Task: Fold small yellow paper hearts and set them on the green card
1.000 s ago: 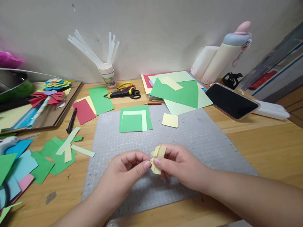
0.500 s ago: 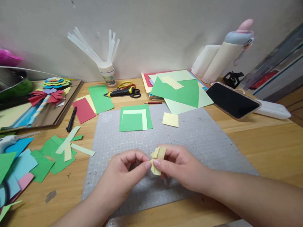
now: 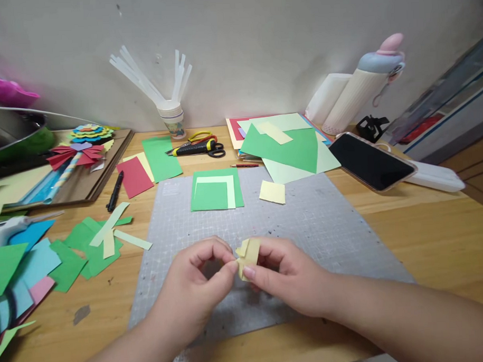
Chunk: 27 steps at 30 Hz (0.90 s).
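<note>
A small folded piece of pale yellow paper [image 3: 251, 251] is held up between my hands, over the grey cutting mat [image 3: 314, 226]. My right hand [image 3: 294, 266] pinches it from the right, thumb on the near face and fingers behind. From the left, my left hand [image 3: 205, 272] pinches its left edge between thumb and forefinger. Beyond the hands lie stacked green and pale green paper squares [image 3: 211, 196] and a pale yellow paper square [image 3: 272, 192], both on the mat.
Green paper scraps [image 3: 95, 249] and a black pen [image 3: 115, 192] lie left. Behind the mat are scissors [image 3: 215, 148], a utility knife [image 3: 193, 148], a paper cup of strips [image 3: 173, 122] and coloured sheets [image 3: 283, 148]. A phone [image 3: 373, 160] and a bottle [image 3: 361, 87] stand right.
The folded yellow paper has turned slightly in my fingers, and more of its flat strip faces me. Both hands stay in nearly the same place.
</note>
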{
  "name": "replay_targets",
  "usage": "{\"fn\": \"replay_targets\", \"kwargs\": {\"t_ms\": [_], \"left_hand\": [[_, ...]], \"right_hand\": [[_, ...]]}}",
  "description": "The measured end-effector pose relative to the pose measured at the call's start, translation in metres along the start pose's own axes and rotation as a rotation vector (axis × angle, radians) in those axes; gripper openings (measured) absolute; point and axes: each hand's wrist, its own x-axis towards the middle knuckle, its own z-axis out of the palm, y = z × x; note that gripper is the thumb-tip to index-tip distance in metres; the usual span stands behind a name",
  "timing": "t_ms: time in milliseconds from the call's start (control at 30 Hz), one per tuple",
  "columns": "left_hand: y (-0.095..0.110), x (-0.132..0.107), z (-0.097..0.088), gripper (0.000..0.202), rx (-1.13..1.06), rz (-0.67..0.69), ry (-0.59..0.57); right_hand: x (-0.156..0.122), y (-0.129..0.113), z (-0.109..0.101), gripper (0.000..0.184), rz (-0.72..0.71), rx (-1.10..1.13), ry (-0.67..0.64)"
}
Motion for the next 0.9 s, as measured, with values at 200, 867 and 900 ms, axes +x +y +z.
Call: {"fn": "replay_targets", "kwargs": {"t_ms": [200, 867, 900], "left_hand": [[0.0020, 0.0006, -0.0015, 0.020, -0.108, -0.096, -0.111], [0.0041, -0.0014, 0.0030, 0.017, -0.025, -0.091, -0.106], [0.0034, -0.0010, 0.0030, 0.016, -0.026, -0.084, -0.091]], "right_hand": [[0.0015, -0.0034, -0.0006, 0.017, 0.123, 0.098, -0.005], [0.0002, -0.0051, -0.0009, 0.029, 0.117, 0.023, -0.005], [0.0001, -0.0050, -0.0007, 0.029, 0.125, 0.025, -0.007]]}}
